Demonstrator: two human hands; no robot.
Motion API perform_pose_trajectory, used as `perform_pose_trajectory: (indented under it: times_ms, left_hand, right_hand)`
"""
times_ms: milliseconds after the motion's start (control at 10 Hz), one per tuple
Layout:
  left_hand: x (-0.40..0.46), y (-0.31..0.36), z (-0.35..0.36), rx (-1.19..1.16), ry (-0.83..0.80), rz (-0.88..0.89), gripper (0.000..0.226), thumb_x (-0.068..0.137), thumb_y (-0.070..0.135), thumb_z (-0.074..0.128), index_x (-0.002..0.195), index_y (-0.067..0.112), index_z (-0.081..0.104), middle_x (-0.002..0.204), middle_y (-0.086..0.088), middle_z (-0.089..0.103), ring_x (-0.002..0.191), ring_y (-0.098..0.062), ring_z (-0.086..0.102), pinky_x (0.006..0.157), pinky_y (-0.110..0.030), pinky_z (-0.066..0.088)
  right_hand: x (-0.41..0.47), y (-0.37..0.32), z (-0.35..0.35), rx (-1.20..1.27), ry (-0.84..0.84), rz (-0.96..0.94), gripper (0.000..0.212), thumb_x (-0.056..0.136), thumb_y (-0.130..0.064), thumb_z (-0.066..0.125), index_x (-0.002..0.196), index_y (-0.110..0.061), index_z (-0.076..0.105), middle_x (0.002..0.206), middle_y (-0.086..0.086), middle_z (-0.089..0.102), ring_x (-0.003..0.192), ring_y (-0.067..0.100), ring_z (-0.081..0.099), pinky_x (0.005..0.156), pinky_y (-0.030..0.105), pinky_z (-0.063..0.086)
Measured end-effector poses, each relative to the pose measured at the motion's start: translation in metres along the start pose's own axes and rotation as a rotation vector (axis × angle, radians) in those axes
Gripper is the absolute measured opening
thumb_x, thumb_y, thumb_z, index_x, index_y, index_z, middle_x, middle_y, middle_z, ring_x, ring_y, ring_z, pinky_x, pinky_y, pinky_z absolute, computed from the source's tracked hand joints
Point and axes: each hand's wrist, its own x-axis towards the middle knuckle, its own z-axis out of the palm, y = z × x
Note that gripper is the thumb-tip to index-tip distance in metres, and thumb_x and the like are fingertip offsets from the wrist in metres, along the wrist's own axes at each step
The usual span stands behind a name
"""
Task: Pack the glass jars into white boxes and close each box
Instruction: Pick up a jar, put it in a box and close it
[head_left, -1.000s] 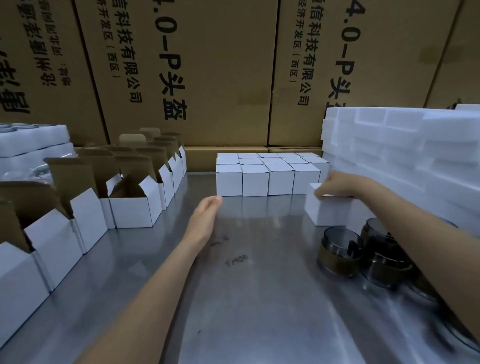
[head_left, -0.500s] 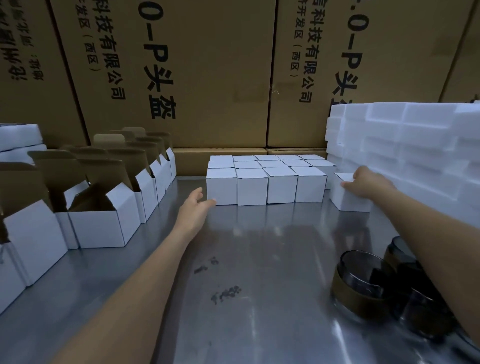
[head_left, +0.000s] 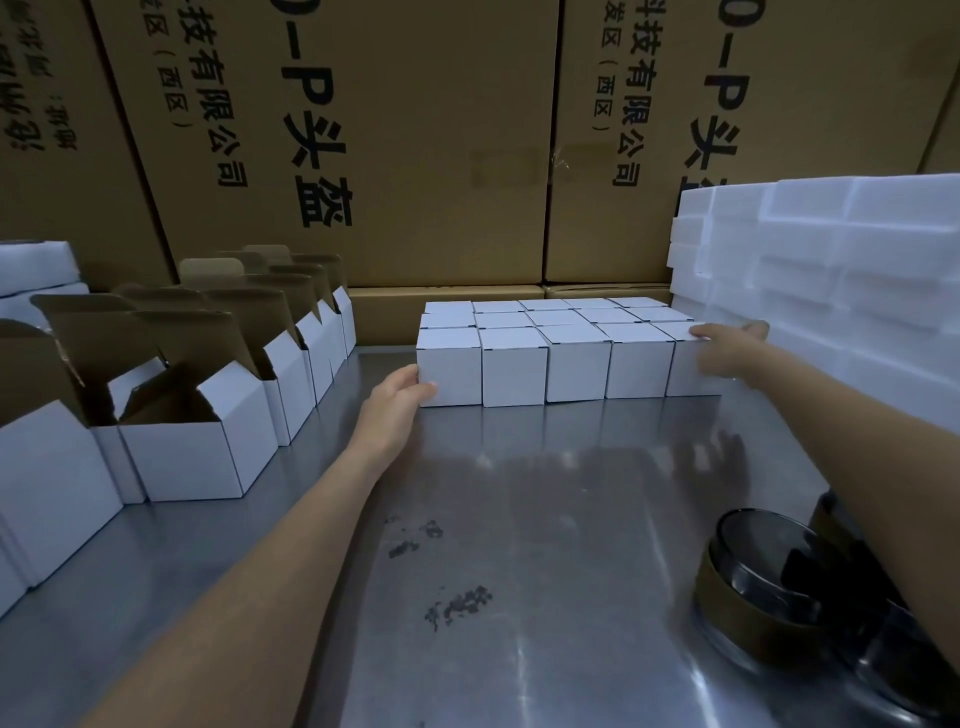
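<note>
Now | left hand (head_left: 397, 400) flat against end box (head_left: 450, 366) | right hand (head_left: 724, 349) seemingly flat on opposite box (head_left: 691, 371)

Dim overhead light; soft glare on steel table (head_left: 545, 519); wide-angle bowing, blurred edges.

Closed boxes (head_left: 545, 358) sit mid-table (head_left: 545, 519), open boxes (head_left: 208, 431) to their left, foam blocks (head_left: 831, 270) right, jars (head_left: 769, 582) near right, cartons (head_left: 415, 145) behind.
</note>
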Motion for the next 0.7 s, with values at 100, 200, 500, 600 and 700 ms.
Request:
perform_pose_trajectory:
  times_ms: [100, 200, 500, 600, 700]
  left_hand:
    - [0.001, -0.001, 0.000, -0.015, -0.010, -0.003, 0.021, 0.095, 0.022, 0.050, 0.110, 0.038, 0.052, 0.101, 0.019, 0.055, 0.106, -0.011, 0.047, 0.092, -0.030, 0.032]
    - [0.003, -0.002, 0.000, -0.024, -0.010, -0.008, 0.019, 0.093, 0.026, 0.052, 0.107, 0.039, 0.050, 0.101, 0.019, 0.054, 0.109, -0.012, 0.047, 0.093, -0.031, 0.033]
    - [0.006, -0.002, 0.001, -0.087, 0.109, -0.054, 0.056, 0.095, 0.029, 0.052, 0.146, 0.017, 0.033, 0.149, -0.004, 0.038, 0.136, -0.024, 0.036, 0.109, -0.040, 0.029]
    - [-0.002, 0.004, -0.001, -0.195, 0.205, -0.072, 0.053, 0.095, 0.029, 0.052, 0.145, 0.016, 0.036, 0.149, -0.003, 0.038, 0.136, -0.023, 0.035, 0.100, -0.031, 0.027]
    - [-0.019, 0.010, -0.003, -0.294, 0.242, -0.108, 0.045, 0.096, 0.029, 0.051, 0.139, 0.018, 0.043, 0.138, 0.001, 0.044, 0.129, -0.017, 0.039, 0.095, -0.028, 0.027]
  right_hand:
    - [-0.001, 0.000, 0.003, -0.017, -0.026, -0.005, 0.061, 0.094, -0.011, 0.047, 0.150, -0.019, 0.024, 0.154, 0.023, 0.012, 0.142, 0.041, 0.012, 0.115, 0.045, 0.014]
    - [-0.002, -0.002, 0.010, 0.004, 0.005, 0.037, 0.066, 0.093, -0.010, 0.050, 0.150, -0.012, 0.017, 0.153, 0.021, 0.014, 0.140, 0.039, 0.016, 0.113, 0.045, 0.018]
    - [-0.024, -0.012, -0.008, 0.118, 0.021, 0.087, 0.066, 0.091, -0.007, 0.053, 0.146, 0.000, 0.018, 0.145, 0.026, 0.030, 0.133, 0.040, 0.032, 0.105, 0.041, 0.031]
    - [-0.035, -0.017, -0.022, 0.044, -0.039, 0.046, 0.026, 0.093, -0.008, 0.046, 0.117, 0.002, 0.045, 0.118, 0.021, 0.045, 0.105, 0.033, 0.045, 0.082, 0.037, 0.035]
    - [-0.046, -0.014, -0.035, -0.027, -0.048, 0.008, 0.018, 0.095, -0.008, 0.042, 0.077, -0.004, 0.043, 0.086, 0.011, 0.043, 0.092, 0.025, 0.038, 0.079, 0.029, 0.028]
